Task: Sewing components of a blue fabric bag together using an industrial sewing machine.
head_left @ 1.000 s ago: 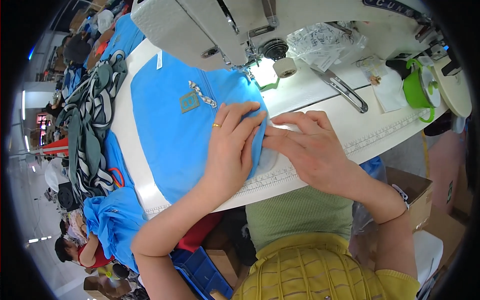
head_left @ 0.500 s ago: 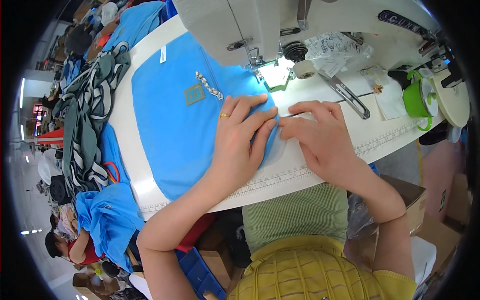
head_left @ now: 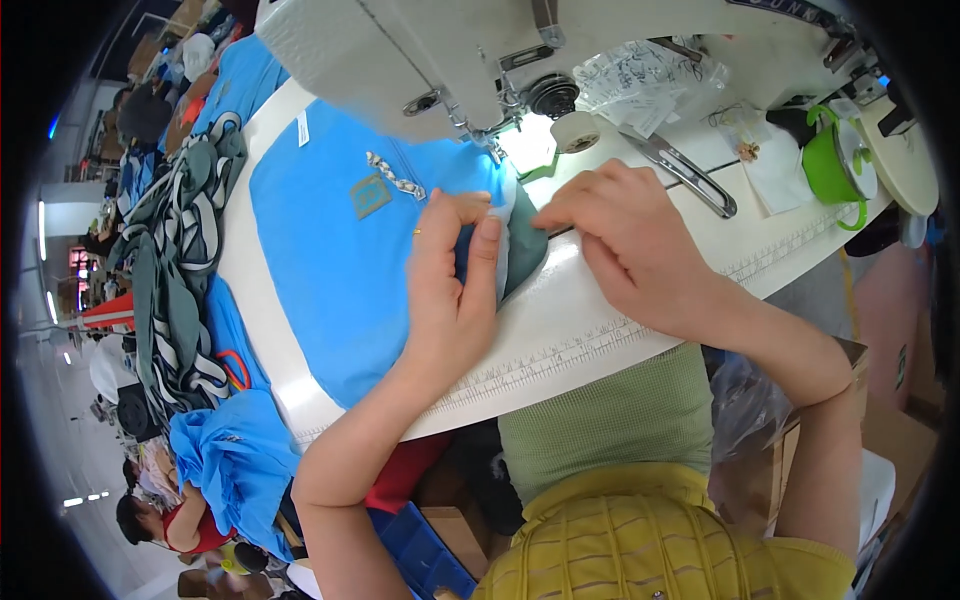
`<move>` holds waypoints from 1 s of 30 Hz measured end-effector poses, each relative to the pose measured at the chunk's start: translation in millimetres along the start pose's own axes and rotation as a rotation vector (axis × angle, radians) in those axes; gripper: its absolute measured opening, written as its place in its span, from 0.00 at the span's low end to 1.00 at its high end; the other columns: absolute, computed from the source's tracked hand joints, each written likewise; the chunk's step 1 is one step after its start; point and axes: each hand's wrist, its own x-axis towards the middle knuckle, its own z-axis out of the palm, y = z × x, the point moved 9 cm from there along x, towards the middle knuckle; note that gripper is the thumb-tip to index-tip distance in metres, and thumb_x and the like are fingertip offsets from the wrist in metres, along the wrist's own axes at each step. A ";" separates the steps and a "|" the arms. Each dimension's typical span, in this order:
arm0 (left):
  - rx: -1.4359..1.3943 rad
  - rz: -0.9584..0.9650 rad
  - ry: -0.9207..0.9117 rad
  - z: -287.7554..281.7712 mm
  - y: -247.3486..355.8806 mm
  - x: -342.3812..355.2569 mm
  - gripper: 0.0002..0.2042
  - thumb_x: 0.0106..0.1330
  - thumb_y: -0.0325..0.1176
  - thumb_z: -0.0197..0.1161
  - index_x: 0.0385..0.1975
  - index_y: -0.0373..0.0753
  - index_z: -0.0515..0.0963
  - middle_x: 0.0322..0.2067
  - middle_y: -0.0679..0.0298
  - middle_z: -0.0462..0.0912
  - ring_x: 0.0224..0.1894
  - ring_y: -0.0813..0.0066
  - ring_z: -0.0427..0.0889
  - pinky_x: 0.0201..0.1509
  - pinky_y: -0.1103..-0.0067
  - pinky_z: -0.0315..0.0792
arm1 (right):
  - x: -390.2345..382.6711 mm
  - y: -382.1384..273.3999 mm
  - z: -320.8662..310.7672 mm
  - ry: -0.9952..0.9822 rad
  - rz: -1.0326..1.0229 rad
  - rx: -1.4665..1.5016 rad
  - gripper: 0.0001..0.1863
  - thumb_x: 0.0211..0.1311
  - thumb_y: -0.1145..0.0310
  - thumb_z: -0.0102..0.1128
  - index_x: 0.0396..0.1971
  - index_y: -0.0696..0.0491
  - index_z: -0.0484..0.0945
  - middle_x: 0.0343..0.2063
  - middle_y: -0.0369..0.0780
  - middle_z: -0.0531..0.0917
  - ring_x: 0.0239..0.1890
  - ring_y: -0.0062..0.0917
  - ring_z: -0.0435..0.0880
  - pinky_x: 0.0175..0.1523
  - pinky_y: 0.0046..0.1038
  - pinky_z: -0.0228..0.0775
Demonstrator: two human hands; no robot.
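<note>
A blue fabric piece [head_left: 310,250], with a small patch [head_left: 368,197] and a patterned cord [head_left: 395,175], lies under the white sewing machine [head_left: 370,60], its edge near the lit needle area [head_left: 492,145]. My left hand [head_left: 450,280] is closed on the fabric's right edge, thumb raised along a fold. A grey-green layer with a pale edge [head_left: 525,255] shows beside it. My right hand [head_left: 640,250] is closed in a loose curl just right of that layer, index finger at its edge; what its fingertips hold, if anything, is hidden.
Metal snips [head_left: 700,190], a green lidded mug [head_left: 835,170] and plastic bags [head_left: 640,85] sit right. Tangled grey-green strips [head_left: 175,250] and blue garments [head_left: 230,465] hang left. Another person [head_left: 185,520] is at lower left. A blue bin [head_left: 420,550] and cardboard boxes are below.
My left fingers have bent round the fabric edge and turned it up, exposing the grey-green layer. My right hand has moved up slightly, its fingers more curled.
</note>
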 end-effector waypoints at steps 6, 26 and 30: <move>-0.128 -0.076 0.045 -5.4 -4.1 -1.4 0.02 0.75 0.25 0.59 0.39 0.35 0.74 0.45 0.53 0.81 0.46 0.60 0.80 0.74 0.60 0.60 | 0.8 -6.4 17.6 -0.021 -0.084 -0.137 0.21 0.55 0.79 0.60 0.50 0.52 0.83 0.45 0.37 0.81 0.48 0.33 0.76 0.55 0.36 0.65; 0.250 0.103 -0.150 4.1 12.6 4.3 0.11 0.64 0.27 0.70 0.47 0.38 0.86 0.48 0.59 0.81 0.57 0.54 0.78 0.74 0.50 0.61 | -8.0 -18.3 11.1 0.019 -0.135 -0.358 0.12 0.54 0.74 0.62 0.39 0.50 0.84 0.41 0.35 0.77 0.47 0.30 0.75 0.55 0.34 0.66; 0.283 0.135 -0.168 6.8 14.7 3.0 0.13 0.63 0.27 0.72 0.48 0.41 0.88 0.49 0.59 0.80 0.57 0.54 0.78 0.74 0.49 0.61 | -10.0 -15.0 8.1 0.015 -0.124 -0.325 0.13 0.52 0.75 0.62 0.39 0.49 0.83 0.42 0.34 0.78 0.47 0.30 0.76 0.55 0.34 0.66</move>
